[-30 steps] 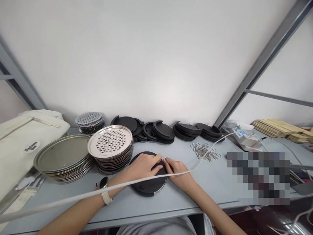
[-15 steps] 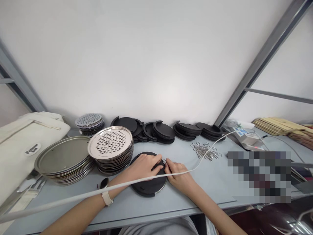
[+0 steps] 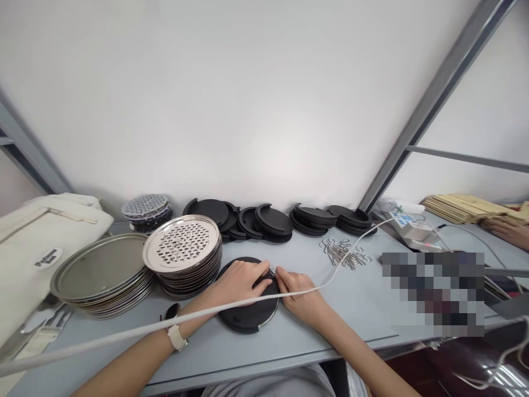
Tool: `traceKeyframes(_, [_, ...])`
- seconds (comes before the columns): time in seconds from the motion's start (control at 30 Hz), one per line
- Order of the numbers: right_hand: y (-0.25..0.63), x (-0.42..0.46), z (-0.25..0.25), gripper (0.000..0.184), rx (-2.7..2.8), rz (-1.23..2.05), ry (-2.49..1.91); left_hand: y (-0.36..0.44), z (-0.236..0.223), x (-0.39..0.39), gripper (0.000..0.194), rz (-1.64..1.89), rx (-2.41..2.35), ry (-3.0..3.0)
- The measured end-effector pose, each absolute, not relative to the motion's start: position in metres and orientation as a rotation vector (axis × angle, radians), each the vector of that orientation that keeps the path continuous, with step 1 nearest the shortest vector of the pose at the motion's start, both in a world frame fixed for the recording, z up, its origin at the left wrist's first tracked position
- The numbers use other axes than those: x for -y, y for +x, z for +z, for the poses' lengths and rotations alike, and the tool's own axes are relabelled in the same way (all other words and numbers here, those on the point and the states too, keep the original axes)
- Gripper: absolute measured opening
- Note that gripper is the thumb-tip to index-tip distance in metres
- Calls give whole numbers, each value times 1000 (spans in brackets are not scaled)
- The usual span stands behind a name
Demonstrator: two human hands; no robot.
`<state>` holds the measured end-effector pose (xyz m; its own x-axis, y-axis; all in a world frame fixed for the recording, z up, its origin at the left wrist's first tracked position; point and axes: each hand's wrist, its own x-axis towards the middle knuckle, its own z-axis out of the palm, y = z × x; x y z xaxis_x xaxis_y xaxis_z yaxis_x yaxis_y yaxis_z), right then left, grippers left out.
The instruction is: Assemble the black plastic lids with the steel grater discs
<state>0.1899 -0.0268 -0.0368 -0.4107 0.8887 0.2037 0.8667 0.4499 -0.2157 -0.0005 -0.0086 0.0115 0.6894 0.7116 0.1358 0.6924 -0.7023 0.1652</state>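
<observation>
A black round disc (image 3: pixel 248 314) lies flat on the grey table (image 3: pixel 289 347) in front of me. My left hand (image 3: pixel 239 280) rests on top of it, fingers curled down over its right part. My right hand (image 3: pixel 300 295) is at the disc's right edge, fingertips pinched on a small metal ring clip (image 3: pixel 273 272). The two hands almost touch there. A white cable (image 3: pixel 165 325) runs across both wrists.
Left of the disc stand a stack of perforated metal plates (image 3: pixel 182 251) and a stack of plain metal trays (image 3: pixel 101 270). Black discs (image 3: pixel 268 220) line the wall. Loose metal clips (image 3: pixel 345 253) lie to the right. A cream bag (image 3: pixel 37 242) is far left. Another person's hand (image 3: pixel 506 229) shows far right.
My hands stay on the disc; the right fingertips keep working the small clip at its edge. The view has shifted slightly, and another person's hand has appeared at the far right.
</observation>
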Motion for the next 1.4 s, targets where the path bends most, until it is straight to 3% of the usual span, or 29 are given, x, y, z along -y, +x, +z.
traceKeyframes(0.83, [191,28,-36,19,2419,140,-1337,-2,6,6,13,329,-1159,2789])
traceKeyframes(1.4, [186,21,-42,23,2245,127,-1532,0,9,5,13,342,-1191,2797])
